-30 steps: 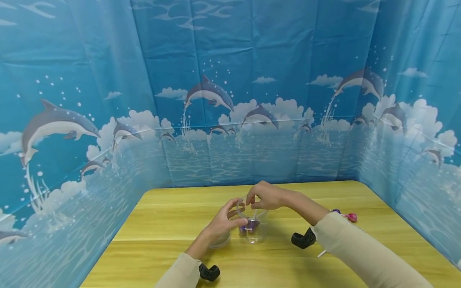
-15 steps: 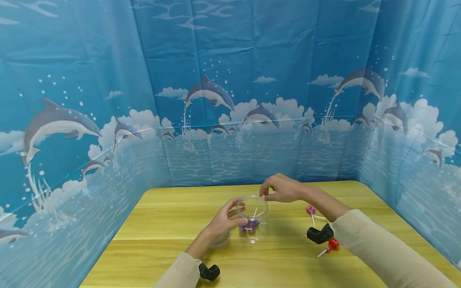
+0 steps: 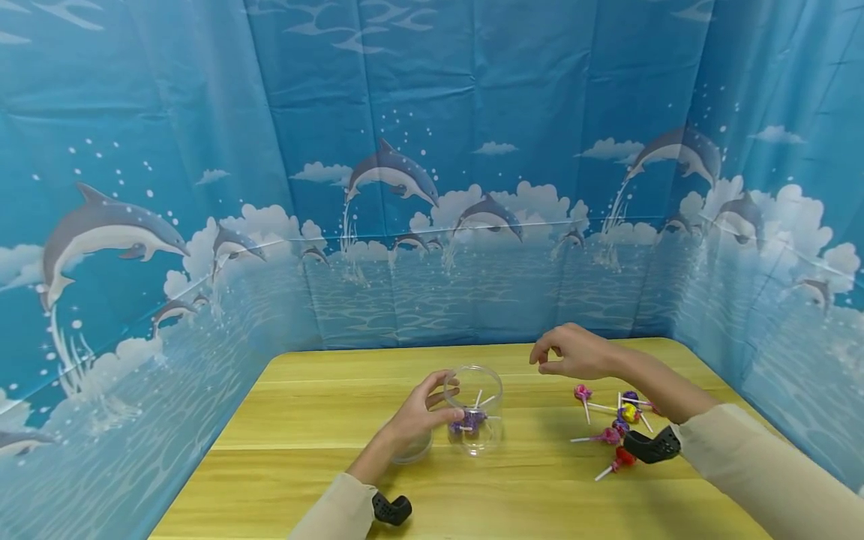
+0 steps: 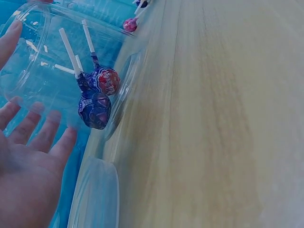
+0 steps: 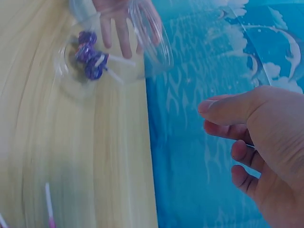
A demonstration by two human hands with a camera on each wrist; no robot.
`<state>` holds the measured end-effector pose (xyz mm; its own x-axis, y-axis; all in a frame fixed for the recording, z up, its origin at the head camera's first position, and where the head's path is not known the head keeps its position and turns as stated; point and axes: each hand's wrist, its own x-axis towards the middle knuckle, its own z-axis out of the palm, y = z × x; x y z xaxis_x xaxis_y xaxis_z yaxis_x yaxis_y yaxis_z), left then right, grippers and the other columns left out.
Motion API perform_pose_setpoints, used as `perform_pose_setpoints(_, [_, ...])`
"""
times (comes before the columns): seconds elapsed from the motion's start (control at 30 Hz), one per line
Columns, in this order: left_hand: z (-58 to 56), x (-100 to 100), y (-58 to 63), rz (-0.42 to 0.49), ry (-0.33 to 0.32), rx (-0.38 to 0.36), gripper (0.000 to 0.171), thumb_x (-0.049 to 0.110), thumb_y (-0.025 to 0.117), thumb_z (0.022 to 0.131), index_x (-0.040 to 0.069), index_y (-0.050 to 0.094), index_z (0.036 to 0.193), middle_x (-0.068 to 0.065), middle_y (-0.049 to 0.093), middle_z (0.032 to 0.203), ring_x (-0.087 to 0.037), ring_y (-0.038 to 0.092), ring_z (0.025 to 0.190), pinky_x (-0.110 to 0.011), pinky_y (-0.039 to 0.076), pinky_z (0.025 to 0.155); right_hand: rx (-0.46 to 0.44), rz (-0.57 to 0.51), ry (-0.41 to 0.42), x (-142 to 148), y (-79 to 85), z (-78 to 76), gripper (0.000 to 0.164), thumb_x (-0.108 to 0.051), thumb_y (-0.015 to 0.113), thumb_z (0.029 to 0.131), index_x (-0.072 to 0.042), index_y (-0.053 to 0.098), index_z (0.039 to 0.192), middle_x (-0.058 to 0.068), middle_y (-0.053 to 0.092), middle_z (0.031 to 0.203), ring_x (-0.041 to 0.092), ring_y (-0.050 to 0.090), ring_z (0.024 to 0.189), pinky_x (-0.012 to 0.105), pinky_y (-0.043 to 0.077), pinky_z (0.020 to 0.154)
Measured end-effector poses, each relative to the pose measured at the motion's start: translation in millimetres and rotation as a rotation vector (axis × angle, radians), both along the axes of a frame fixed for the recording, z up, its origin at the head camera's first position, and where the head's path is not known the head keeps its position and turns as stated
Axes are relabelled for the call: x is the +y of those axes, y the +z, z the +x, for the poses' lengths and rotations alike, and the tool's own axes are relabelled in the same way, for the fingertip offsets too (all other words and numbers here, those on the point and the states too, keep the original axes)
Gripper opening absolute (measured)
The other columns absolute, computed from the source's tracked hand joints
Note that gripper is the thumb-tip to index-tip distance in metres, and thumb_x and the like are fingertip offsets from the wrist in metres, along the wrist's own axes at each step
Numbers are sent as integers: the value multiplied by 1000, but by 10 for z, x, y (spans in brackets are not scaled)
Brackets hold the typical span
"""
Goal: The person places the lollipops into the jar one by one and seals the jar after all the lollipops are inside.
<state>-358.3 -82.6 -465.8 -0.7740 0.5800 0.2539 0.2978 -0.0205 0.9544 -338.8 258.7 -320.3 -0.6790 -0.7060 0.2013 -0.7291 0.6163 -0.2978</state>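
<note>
A clear plastic jar stands upright and uncapped on the table, with several purple-wrapped lollipops inside, their white sticks pointing up or sideways. My left hand holds the jar from its left side, fingers spread behind and thumb in front. To the right, my right hand hovers above the table, apart from the jar. Its fingers are loosely curled with nothing between them, as the right wrist view also shows. Below it and nearer to me lie loose lollipops, among them a red one and a yellow one.
A clear round lid lies left of the jar, partly under my left hand and wrist. The yellow wood-grain table ends at a blue dolphin-print curtain behind and at both sides. Black wrist mounts sit on both wrists.
My right hand has risen out of the jar's mouth and moved to the right, uncovering the loose lollipops. My left hand and the jar stay in place.
</note>
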Motion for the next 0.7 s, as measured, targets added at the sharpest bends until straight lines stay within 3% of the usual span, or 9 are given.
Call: perform_pose_setpoints(0.7, [-37, 4, -32, 2, 8, 0, 65, 16, 71, 100, 11, 39, 157, -14, 44, 153, -37, 42, 143, -42, 52, 102, -30, -45, -162, 772, -217, 137, 12, -15, 70, 100, -13, 78, 108, -10, 70, 100, 9, 60, 85, 34, 51, 70])
